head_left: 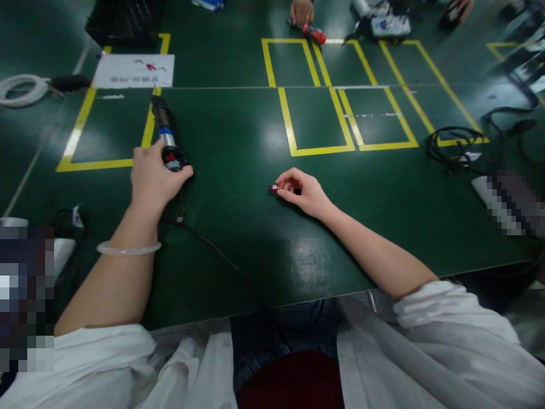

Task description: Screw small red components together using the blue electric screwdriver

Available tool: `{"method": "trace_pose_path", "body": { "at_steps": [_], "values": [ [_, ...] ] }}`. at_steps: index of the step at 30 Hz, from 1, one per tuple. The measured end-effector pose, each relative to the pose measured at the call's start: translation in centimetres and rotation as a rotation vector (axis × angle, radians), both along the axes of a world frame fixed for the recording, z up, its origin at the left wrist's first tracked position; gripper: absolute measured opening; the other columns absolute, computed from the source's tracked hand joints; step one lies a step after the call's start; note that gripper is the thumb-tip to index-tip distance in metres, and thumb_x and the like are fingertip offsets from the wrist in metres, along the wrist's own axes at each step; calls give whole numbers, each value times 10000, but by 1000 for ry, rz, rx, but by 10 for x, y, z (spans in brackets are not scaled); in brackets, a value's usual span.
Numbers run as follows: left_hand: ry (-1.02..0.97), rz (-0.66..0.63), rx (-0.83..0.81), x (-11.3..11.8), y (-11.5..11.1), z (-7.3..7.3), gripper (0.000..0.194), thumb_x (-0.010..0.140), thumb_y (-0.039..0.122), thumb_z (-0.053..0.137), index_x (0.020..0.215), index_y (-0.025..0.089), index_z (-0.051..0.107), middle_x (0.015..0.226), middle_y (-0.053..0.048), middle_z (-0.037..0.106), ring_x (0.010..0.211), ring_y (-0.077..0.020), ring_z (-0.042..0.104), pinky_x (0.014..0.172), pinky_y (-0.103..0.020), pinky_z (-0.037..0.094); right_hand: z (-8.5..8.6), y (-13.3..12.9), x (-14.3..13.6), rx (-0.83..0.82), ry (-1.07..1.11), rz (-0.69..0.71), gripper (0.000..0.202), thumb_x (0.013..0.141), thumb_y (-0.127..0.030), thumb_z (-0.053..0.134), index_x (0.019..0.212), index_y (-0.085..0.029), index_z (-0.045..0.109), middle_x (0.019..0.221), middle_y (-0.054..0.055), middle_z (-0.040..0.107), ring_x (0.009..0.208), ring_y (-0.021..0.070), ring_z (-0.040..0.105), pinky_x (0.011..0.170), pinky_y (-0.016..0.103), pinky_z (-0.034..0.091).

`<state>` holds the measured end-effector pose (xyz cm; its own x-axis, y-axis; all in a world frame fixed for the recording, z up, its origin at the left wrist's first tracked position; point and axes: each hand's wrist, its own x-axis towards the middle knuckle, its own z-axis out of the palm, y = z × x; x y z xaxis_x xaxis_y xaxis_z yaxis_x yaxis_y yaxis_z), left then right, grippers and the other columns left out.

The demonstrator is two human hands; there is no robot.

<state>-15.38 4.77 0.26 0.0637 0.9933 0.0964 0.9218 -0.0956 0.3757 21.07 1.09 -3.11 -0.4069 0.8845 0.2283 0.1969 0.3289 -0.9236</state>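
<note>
My left hand (155, 173) is around the near end of a corded electric screwdriver (167, 135), with the thumb on its right side. The tool has a dark body, a silver and blue band and a bit of red near the hand. It lies on the green table, its far end at the yellow tape, and a black cord (213, 245) trails toward the table's front edge. Just above the middle of the table, my right hand (304, 192) pinches a small red and silver part (275, 188) between thumb and fingers. Its exact kind is too small to make out.
Yellow tape frames (322, 151) mark the green table (255, 130). A white printed sheet (134, 71) lies at the left, before a black bin (128, 23). Coiled black cable (453, 145) sits at the right. Across the table, another person's hand (302, 10) touches a red-and-black tool (314, 34).
</note>
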Motion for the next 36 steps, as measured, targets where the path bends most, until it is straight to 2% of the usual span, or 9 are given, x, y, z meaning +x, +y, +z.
{"method": "trace_pose_path", "body": {
  "at_steps": [1,2,6,8,13,20,25,29,36],
  "values": [
    [40,87,30,15,-4,2,765,878,578,621,1492,176,408,1285,-126,477,1285,-403,407,1087,-596,384,0,0,0,-1,-3,0,206,879,-302,696,1037,-188,627,775,-24,625,648,105,543,621,250,466],
    [70,101,42,30,-9,4,736,850,542,668,1455,173,472,1250,-134,505,1240,-387,461,1048,-561,440,0,0,0,0,-5,-1,203,879,-303,699,1029,-188,626,775,-22,628,651,107,547,618,251,465],
    [88,-44,85,87,-28,6,707,835,480,704,1466,239,497,1238,-149,536,1201,-376,525,978,-506,513,1,0,0,18,-2,-21,183,873,-299,702,997,-193,621,816,-7,638,685,119,579,627,259,472],
    [96,-110,96,110,-39,5,741,829,459,712,1490,220,478,1258,-158,536,1190,-380,541,964,-502,525,1,0,0,39,8,-31,178,868,-296,700,987,-194,614,826,-6,631,692,122,586,633,266,475],
    [108,-275,130,145,-63,4,784,851,399,700,1544,157,425,1277,-176,550,1164,-359,562,961,-468,529,4,0,1,114,-15,-35,171,866,-251,676,992,-210,567,806,-24,589,688,124,563,650,280,482],
    [100,-330,125,156,-74,5,775,868,403,672,1551,130,428,1270,-189,563,1134,-356,576,943,-467,536,6,-3,1,291,-127,27,81,875,-175,630,887,-214,560,867,2,550,752,149,565,701,307,485],
    [77,-327,124,155,-74,5,759,866,396,676,1545,157,438,1261,-178,563,1132,-351,583,957,-470,529,7,-3,1,264,-191,83,57,909,-204,645,891,-211,590,912,22,571,779,166,579,732,317,498],
    [79,-327,127,155,-74,4,755,874,405,670,1547,153,438,1281,-183,558,1139,-353,583,960,-468,530,8,-4,2,284,-199,63,27,922,-237,662,932,-212,662,975,49,604,895,199,599,787,332,512],
    [106,-317,122,156,-75,4,775,893,462,667,1557,145,422,1316,-188,539,1165,-354,571,941,-447,538,12,-9,2,291,-209,5,113,953,-243,600,934,-203,704,906,47,694,803,181,637,772,331,517]
  ]
}}
